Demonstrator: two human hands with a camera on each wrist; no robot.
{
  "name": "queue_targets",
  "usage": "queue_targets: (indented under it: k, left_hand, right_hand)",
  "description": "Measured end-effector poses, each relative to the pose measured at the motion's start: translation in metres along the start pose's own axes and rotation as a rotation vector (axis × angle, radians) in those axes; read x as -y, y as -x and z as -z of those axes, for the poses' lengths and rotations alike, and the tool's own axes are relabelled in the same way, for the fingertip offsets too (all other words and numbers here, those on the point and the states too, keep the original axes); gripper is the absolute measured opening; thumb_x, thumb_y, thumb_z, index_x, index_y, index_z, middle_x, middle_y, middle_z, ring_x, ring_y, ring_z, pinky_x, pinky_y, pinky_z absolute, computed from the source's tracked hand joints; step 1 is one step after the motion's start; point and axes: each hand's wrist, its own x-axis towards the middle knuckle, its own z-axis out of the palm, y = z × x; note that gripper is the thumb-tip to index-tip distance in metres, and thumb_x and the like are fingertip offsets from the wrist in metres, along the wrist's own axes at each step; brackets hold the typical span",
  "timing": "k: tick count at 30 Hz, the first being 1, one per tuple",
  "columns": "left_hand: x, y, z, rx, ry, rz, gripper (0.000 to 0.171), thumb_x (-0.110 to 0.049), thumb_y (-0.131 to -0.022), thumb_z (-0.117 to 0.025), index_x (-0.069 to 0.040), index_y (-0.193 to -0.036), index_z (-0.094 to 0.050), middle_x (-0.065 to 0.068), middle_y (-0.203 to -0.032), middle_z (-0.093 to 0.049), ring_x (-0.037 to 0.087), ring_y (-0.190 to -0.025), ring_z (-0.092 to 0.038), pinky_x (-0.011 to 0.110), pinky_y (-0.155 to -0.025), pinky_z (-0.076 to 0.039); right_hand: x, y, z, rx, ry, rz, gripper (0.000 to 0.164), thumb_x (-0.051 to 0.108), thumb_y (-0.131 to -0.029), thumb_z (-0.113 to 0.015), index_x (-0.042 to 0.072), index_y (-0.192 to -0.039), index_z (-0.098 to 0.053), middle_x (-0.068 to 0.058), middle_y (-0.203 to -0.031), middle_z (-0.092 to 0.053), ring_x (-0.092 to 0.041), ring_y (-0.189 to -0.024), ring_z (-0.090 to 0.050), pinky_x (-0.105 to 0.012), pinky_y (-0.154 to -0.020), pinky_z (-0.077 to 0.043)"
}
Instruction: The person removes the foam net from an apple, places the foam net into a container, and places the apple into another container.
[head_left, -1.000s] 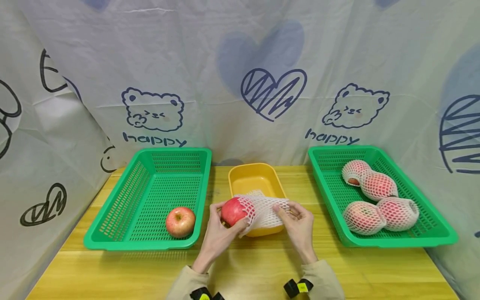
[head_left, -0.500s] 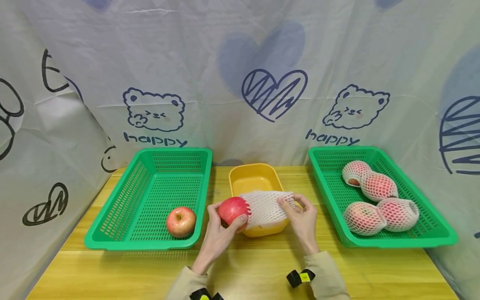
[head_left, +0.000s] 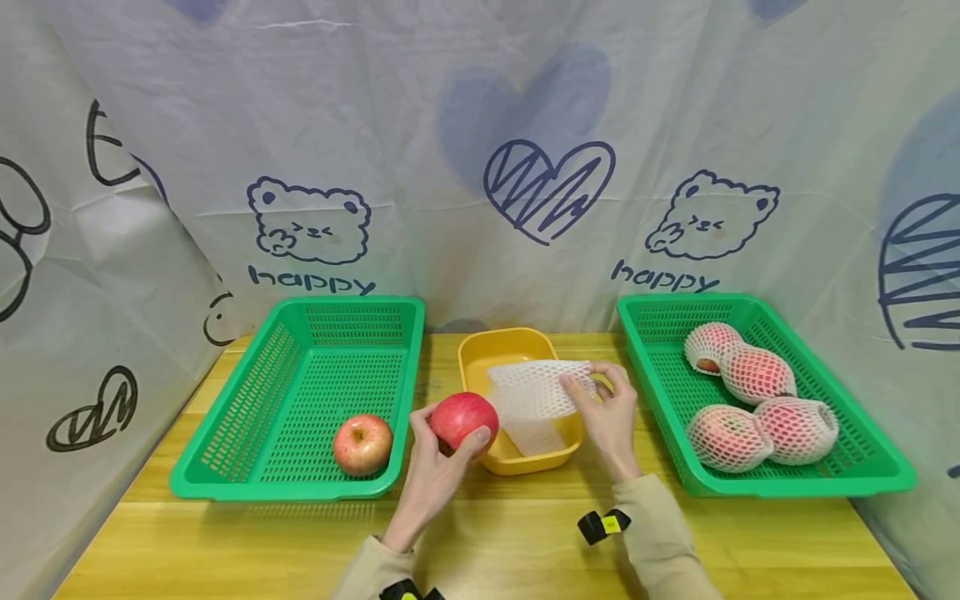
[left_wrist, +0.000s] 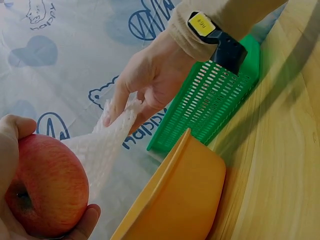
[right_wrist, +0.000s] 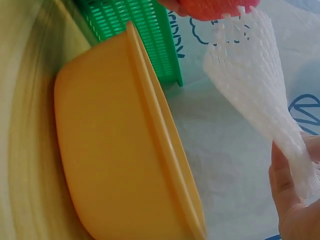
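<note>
My left hand (head_left: 431,477) holds a bare red apple (head_left: 465,421) in front of the yellow tub, thumb on the near side. In the left wrist view the apple's (left_wrist: 52,187) stem hollow faces the camera. A white foam fruit net (head_left: 536,387) stretches leftward from my right hand (head_left: 611,421), pinched at one end between thumb and fingers. Its free end is off the apple in the head view, hanging over the yellow tub (head_left: 498,339). Another piece of white netting (head_left: 538,439) lies inside the tub.
On the left, a green basket (head_left: 345,367) holds one bare apple (head_left: 362,445). A second green basket (head_left: 693,300), on the right, contains several net-wrapped apples (head_left: 757,372). The wooden table (head_left: 517,533) runs back to a printed cloth (head_left: 450,125).
The net has slid off the apple as my right hand pulled it right and slightly up. My left hand has shifted a little left with the apple. The netting inside the tub has come into view.
</note>
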Motion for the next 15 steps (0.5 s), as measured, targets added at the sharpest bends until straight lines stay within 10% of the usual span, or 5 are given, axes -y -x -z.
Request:
queue_targets:
  k: [8,15]
  left_hand:
    - [0.000,-0.001,0.001,0.012,0.032,0.005,0.071,-0.030,-0.087,-0.076,-0.004,-0.136,-0.033,0.029,-0.132,-0.053,0.033,-0.112,-0.063,0.038,-0.087,-0.056]
    - [0.000,0.000,0.001,0.023,0.037,-0.007,0.071,-0.029,-0.087,-0.077,-0.003,-0.136,-0.032,0.030,-0.133,-0.052,0.033,-0.112,-0.063,0.038,-0.087,-0.056]
  right_hand:
    - [0.001,-0.012,-0.004,0.063,0.130,-0.002,0.031,0.000,-0.086,-0.076,-0.004,-0.101,-0.049,-0.016,-0.105,-0.062,0.001,-0.084,-0.060,-0.011,-0.073,-0.053]
    - [-0.005,-0.016,-0.007,0.241,0.297,-0.003,0.045,-0.002,-0.090,-0.068,0.001,-0.124,-0.039,-0.028,-0.111,-0.059,-0.028,-0.082,-0.067,-0.020,-0.062,-0.051]
